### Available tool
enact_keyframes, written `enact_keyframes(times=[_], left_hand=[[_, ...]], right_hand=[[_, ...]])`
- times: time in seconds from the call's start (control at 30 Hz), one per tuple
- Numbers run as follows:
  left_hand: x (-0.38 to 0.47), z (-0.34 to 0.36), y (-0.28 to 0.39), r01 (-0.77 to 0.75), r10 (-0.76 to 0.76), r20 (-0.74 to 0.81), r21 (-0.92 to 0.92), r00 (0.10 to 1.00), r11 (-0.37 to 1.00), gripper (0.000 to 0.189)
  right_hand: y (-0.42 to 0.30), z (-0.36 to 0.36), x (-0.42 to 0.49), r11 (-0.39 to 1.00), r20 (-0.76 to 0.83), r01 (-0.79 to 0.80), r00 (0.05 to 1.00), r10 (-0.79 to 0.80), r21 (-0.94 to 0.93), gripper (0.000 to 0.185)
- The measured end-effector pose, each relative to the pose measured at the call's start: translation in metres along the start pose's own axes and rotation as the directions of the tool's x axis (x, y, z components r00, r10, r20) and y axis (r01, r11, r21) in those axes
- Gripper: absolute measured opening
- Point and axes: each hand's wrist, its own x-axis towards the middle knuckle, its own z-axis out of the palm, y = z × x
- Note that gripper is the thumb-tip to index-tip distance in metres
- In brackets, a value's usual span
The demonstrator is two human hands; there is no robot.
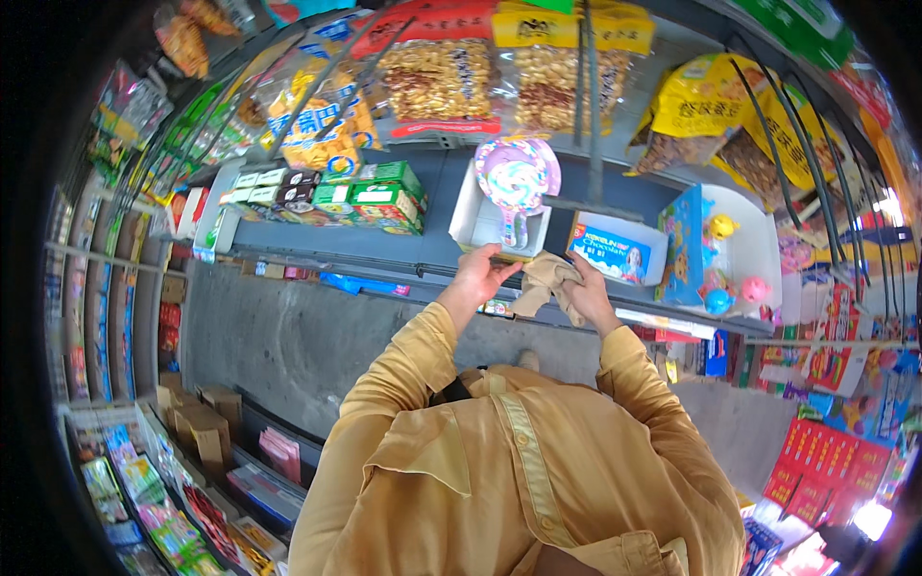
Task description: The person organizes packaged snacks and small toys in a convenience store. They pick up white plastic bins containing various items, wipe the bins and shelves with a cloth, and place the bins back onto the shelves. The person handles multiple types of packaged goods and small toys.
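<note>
At the shelf's front edge, my left hand [478, 275] grips the near left corner of a white open display box [465, 216]; part of its grip is hidden. Inside stands a purple-rimmed toy lollipop [516, 177] with a swirled face and a pale handle. A crumpled beige cloth [542, 282] is bunched in my right hand [589, 291], just right of that box's front. Close beyond my right hand lies a blue and white chocolate box [616, 249], tilted on the shelf.
The dark shelf [338, 243] carries green cartons [389, 203] on the left and a blue-sided display box [681, 245] of small animal toys on the right. Metal hooks [593, 108] jut out overhead among hanging nut bags [436, 79]. Brown cartons [202, 432] stand behind me, left.
</note>
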Motion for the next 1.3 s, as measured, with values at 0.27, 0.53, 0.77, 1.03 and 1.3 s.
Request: enact_keyframes(times=[0.27, 0.53, 0.77, 1.03, 1.3], left_hand=[[-0.004, -0.005, 0.011, -0.044, 0.044, -0.023, -0.005, 0.999, 0.999, 0.023], [-0.007, 0.003, 0.018, 0.001, 0.007, -0.068, 0.117, 0.998, 0.993, 0.027], [-0.008, 0.005, 0.013, -0.024, 0.036, -0.087, 0.132, 0.996, 0.991, 0.030], [-0.017, 0.001, 0.010, -0.058, 0.071, -0.062, 0.191, 0.996, 0.980, 0.051], [-0.059, -0.101, -0.007, 0.093, -0.162, 0.182, 0.337, 0.970, 0.937, 0.022]], right_hand=[[0.000, 0.016, 0.020, 0.992, 0.091, -0.045, 0.995, 0.034, 0.121, 0.046], [-0.008, 0.016, 0.023, 0.998, 0.153, -0.029, 0.988, 0.020, 0.054, 0.043], [-0.006, 0.019, 0.013, 0.991, 0.190, -0.036, 0.982, 0.011, 0.127, 0.045], [-0.006, 0.011, 0.000, 0.926, 0.186, -0.178, 0.975, 0.121, 0.332, 0.053], [-0.003, -0.016, -0.056, 0.997, 0.268, -0.074, 0.961, 0.069, 0.009, 0.038]])
